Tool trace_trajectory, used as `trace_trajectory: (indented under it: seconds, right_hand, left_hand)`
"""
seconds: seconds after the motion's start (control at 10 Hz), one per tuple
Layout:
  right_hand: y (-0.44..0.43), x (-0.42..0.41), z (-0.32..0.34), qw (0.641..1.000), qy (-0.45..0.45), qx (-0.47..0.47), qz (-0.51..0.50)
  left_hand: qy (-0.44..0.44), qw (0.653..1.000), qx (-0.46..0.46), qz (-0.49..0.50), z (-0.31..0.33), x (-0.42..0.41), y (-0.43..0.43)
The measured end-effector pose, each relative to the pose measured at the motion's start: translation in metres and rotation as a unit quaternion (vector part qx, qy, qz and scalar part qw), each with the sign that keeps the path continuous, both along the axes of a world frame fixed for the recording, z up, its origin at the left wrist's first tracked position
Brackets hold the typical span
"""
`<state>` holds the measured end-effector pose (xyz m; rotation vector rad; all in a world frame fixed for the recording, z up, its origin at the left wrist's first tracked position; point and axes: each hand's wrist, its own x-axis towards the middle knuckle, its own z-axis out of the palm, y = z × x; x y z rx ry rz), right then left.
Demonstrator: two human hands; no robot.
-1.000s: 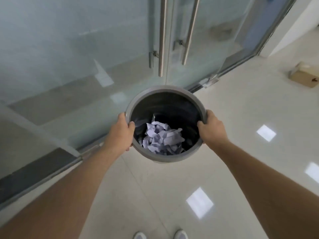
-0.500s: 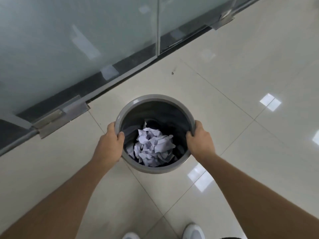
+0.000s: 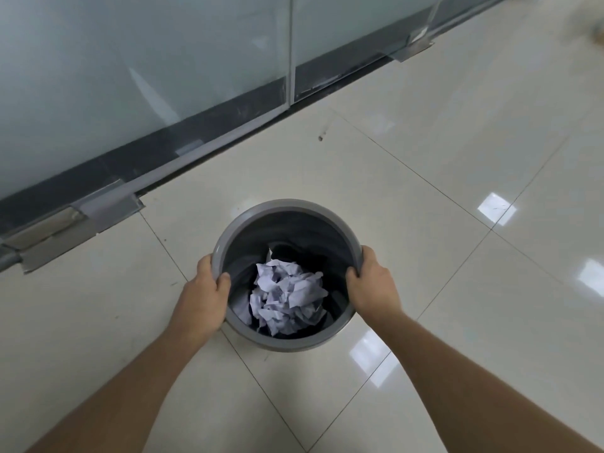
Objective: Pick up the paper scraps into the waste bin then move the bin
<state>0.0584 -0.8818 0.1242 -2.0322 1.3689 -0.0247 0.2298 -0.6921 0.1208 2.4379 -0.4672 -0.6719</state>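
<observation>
Both arms reach forward and down. The left hand [image 3: 204, 300] and right hand [image 3: 372, 284] clamp opposite sides of the grey waste bin [image 3: 287, 204] rim, thumbs hooked inside. Between the two grips, crumpled paper scraps [image 3: 287, 297] lie at the bin's bottom. Beyond the hands runs a frosted glass partition [image 3: 137, 70] on a dark floor track [image 3: 209, 135]; glossy floor tiles [image 3: 457, 142] surround the bin. Whether the bin's base touches the floor is hidden.
</observation>
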Motion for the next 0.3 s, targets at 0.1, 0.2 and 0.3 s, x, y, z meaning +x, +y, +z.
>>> trace_trajectory:
  seconds: [0.1,0.2,0.3]
  right_hand:
    - [0.0044,-0.0009,-0.0036,1.0,0.0,-0.002,-0.01]
    - [0.0014,0.0017,-0.0047,1.0,-0.007,-0.001,-0.014]
    - [0.0028,0.002,0.0022,1.0,0.008,0.015,-0.006]
  left_hand:
    - [0.001,1.0,-0.013,0.004,-0.005,-0.0032,0.002]
    - [0.001,1.0,-0.028,0.004,-0.0094,-0.0024,-0.0003]
    - [0.026,0.999,-0.027,-0.003,-0.0097,-0.0001,0.005]
